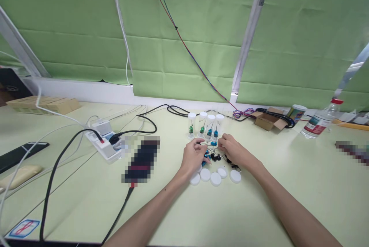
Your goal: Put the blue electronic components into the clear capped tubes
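1. Loose blue parts (213, 144): on bench (230, 216), between hands, before capped tubes (211, 126).
2. Left hand (195, 155), right hand (231, 149): fingers curled; grip cannot be told.
3. Apparent step: handling parts; next calls for precise pinching.

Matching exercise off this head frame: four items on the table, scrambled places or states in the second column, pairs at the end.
1. Clear tubes
2. Loose white caps
3. Plastic bottle
4. Cardboard box

A. Topped with a red cap
B. Scattered on the near side of the left hand and right hand
C. Brown, flaps open
D. Upright in a row, beyond both hands

Pairs: 1-D, 2-B, 3-A, 4-C
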A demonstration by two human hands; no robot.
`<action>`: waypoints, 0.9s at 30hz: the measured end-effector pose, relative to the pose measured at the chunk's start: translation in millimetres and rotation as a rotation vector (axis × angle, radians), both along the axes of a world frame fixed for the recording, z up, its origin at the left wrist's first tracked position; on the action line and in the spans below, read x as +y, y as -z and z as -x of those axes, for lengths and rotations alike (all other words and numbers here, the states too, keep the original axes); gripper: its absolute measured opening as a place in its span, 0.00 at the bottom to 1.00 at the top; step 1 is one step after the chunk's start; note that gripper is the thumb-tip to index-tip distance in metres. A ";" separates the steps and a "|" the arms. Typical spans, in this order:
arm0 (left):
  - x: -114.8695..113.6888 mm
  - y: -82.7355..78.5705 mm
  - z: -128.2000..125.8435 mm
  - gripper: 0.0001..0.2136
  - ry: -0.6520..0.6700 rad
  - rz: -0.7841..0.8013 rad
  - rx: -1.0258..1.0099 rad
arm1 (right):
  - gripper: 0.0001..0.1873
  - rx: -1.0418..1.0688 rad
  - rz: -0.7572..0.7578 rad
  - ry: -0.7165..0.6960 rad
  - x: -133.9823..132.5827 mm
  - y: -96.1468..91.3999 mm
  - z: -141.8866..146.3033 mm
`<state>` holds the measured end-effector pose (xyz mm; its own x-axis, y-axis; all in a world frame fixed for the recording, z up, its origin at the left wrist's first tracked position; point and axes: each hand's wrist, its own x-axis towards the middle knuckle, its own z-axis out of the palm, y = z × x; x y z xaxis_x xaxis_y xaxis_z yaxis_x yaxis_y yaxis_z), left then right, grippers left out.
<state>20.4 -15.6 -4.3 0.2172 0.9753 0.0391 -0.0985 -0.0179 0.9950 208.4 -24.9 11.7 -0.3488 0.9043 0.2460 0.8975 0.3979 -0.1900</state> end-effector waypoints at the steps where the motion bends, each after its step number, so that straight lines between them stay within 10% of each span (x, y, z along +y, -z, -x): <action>1: -0.1 -0.2 0.0 0.15 -0.001 -0.001 0.004 | 0.09 -0.007 -0.010 -0.001 -0.8 -1.3 0.5; 14: -0.7 -2.9 1.0 0.14 -0.012 0.003 0.035 | 0.12 -0.154 -0.047 0.131 -7.8 -16.8 10.6; 27: -1.3 -2.5 1.9 0.12 -0.020 0.016 0.038 | 0.10 0.329 -0.313 -0.133 -16.0 -20.0 31.0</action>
